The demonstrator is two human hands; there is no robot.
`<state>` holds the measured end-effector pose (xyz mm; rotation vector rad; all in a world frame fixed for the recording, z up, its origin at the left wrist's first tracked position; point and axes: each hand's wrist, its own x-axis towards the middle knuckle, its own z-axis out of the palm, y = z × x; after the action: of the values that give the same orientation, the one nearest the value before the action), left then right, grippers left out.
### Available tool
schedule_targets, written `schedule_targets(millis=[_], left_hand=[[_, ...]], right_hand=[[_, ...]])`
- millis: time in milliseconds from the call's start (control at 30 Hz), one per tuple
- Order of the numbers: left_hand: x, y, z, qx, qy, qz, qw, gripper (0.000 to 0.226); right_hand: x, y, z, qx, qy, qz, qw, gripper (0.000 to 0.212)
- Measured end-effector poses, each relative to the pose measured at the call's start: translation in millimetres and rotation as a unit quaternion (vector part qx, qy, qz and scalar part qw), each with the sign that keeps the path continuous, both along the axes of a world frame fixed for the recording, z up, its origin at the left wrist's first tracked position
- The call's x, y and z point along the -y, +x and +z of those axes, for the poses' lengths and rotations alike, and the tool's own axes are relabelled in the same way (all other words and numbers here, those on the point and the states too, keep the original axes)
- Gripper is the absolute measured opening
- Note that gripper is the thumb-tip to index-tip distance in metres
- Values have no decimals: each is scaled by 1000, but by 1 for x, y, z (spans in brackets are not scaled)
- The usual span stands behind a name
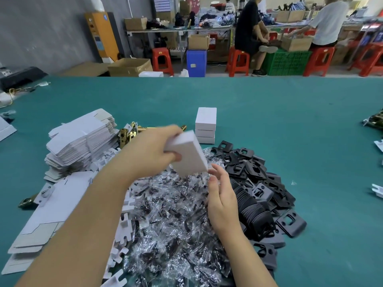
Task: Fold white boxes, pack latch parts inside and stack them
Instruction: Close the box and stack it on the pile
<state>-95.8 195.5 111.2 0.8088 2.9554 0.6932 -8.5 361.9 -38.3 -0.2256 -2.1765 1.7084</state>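
Listed by size: teal felt-covered table (290, 125); heap of clear plastic screw packets (176, 214), centre; pile of black metal strike plates (259, 183), just right of it; stacks of flat white cardboard box blanks (80, 141), left; brass latch parts (128, 133) beside those blanks; stack of closed white boxes (205, 125) beyond the heap. Left hand (153, 150) grips one folded white box (189, 154), tilted above the packets. Right hand (221, 195) has fingers relaxed, holding nothing, just below the box.

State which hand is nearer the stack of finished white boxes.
Left. The left hand, gripping a folded box, is just below-left of the stack; the right hand hangs open farther below.
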Motion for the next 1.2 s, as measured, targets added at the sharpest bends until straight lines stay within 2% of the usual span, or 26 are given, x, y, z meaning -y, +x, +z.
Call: schedule_targets(millis=[67, 167, 233, 333, 467, 633, 767, 1033, 1200], left_hand=[[-8, -15, 5, -87, 74, 36, 993, 39], [-40, -42, 1, -212, 143, 75, 964, 34], [-65, -62, -9, -258, 141, 90, 952, 24], [-96, -90, -30, -284, 75, 136, 946, 17], [-122, -115, -63, -244, -50, 133, 959, 32], [-129, -130, -97, -152, -86, 59, 983, 54], [-131, -140, -97, -85, -53, 36, 994, 71], [-116, -173, -85, 19, 63, 35, 997, 60], [-125, -180, -85, -1, 12, 53, 999, 62]], right_hand=[[1, -1, 1, 11, 12, 0, 1000, 54], [3, -1, 3, 23, 33, -2, 999, 60], [4, -2, 3, 23, 46, -3, 999, 57], [5, -4, 3, 27, 78, -10, 997, 48], [3, -6, 0, 32, 96, -14, 995, 48], [2, -8, -3, 40, 92, -19, 995, 46], [4, -9, -3, 42, 89, -19, 995, 48], [5, -9, -2, 43, 90, -15, 995, 59], [6, -10, -4, 42, 92, -14, 995, 55]])
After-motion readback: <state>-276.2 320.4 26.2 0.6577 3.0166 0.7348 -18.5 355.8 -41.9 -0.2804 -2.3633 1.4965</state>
